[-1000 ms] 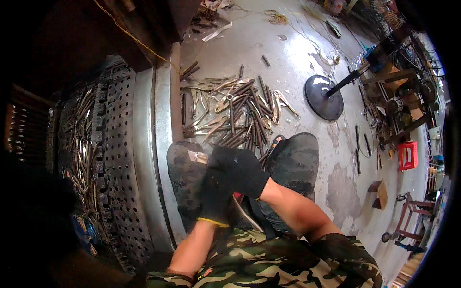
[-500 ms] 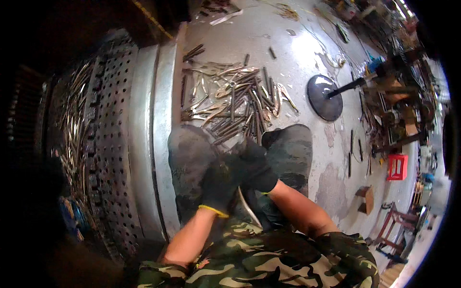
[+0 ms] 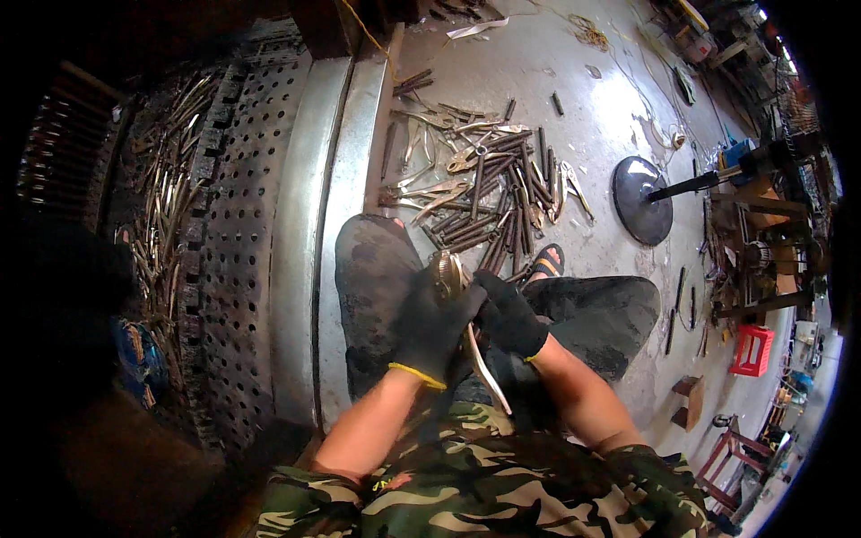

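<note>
Over my lap, my left hand (image 3: 429,321) in a black knit glove with a yellow cuff is closed around a pair of metal pliers (image 3: 485,369). The toothed jaw end shows above its fingers, and one long curved handle points down toward my shirt. My right hand (image 3: 513,316), gloved the same way, is closed against the pliers beside the left thumb. Its fingertips and the middle of the tool are hidden. On the floor beyond my knees lies a heap of pliers (image 3: 439,191) mixed with dark rods (image 3: 475,235).
On the left runs a metal bench edge (image 3: 305,224) with a perforated plate (image 3: 240,242), with many metal pieces (image 3: 166,215) beyond it. A round black base (image 3: 642,211) with a post stands on the right. Farther right are a red plastic stool (image 3: 752,351) and machinery (image 3: 762,251).
The view has shifted, so the scene sits farther right. My right knee has swung outward, uncovering a sandaled foot. The pliers' jaw end now shows above my left hand.
</note>
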Demonstrator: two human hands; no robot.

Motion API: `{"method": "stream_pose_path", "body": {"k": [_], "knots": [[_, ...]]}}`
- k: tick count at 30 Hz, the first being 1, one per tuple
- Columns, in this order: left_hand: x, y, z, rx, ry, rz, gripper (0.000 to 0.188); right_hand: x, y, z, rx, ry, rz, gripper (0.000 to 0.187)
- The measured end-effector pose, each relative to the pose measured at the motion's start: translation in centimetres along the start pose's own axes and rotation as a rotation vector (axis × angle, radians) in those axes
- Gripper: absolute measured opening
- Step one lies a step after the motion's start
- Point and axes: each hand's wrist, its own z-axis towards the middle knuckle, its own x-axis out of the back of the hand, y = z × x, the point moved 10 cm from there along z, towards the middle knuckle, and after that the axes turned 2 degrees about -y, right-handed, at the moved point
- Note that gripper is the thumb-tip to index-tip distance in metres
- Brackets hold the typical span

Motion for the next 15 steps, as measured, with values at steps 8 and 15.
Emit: {"method": "stream_pose_path", "body": {"k": [8,15], "knots": [[-0.3,-1.1,-0.1,-0.078,-0.046,-0.124,0.025,1.2,-2.6,2.3,0.284,-0.015,-0.610,0.014],[-0.2,-0.2,-0.2,-0.074,-0.114,-0.049,0.023,1.1,-1.6,2.7,0.274,-0.065,-0.660,0.014]]}}
